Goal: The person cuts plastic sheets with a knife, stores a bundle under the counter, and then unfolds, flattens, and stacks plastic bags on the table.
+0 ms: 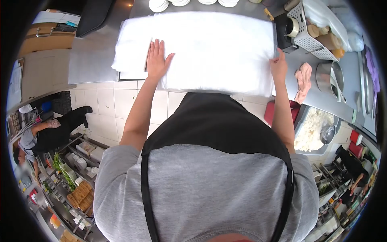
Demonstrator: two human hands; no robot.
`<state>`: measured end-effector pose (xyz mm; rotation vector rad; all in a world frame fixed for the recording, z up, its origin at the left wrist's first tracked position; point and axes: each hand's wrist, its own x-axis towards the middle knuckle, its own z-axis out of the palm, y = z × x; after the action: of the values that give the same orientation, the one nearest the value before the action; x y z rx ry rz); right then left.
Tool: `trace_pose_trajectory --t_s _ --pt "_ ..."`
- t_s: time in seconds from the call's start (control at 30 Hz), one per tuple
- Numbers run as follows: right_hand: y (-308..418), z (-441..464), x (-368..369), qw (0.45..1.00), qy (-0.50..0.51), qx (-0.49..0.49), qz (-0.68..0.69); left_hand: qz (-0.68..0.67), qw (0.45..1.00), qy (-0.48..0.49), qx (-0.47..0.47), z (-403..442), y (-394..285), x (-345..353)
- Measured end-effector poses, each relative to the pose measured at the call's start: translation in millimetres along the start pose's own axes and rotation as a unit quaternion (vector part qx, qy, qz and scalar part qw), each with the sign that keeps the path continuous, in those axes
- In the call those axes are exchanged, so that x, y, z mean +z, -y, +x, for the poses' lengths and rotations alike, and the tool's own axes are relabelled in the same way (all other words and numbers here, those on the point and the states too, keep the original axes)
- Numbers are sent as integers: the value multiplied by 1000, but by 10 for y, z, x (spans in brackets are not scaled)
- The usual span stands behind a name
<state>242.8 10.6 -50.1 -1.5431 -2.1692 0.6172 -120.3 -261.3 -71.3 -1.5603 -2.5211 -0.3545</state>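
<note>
A wide layer of white, partly see-through plastic sheeting point(217, 52) covers the counter in front of me, with its near edge hanging close to my apron. My left hand point(158, 60) lies flat on its left part, fingers stretched and thumb apart, beside a dark straight edge point(148, 56). At the right edge of the sheeting, my right hand point(279, 66) has its thumb and fingers bent together on the plastic. How many layers it holds there is hidden.
Right of the sheeting lie a crumpled pink cloth point(303, 82), a metal pot point(329, 76) and a white basket point(310, 34) of containers. Below stands a tub point(312, 129) of pale food. White dishes point(158, 5) line the back. Other people work at far left point(52, 131) and far right point(352, 167).
</note>
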Motion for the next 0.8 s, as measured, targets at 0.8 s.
trace_pose_trajectory --t_s 0.8 --pt "717 -32 750 978 41 -119 -164 11 1000 2 -29 576 -351 237"
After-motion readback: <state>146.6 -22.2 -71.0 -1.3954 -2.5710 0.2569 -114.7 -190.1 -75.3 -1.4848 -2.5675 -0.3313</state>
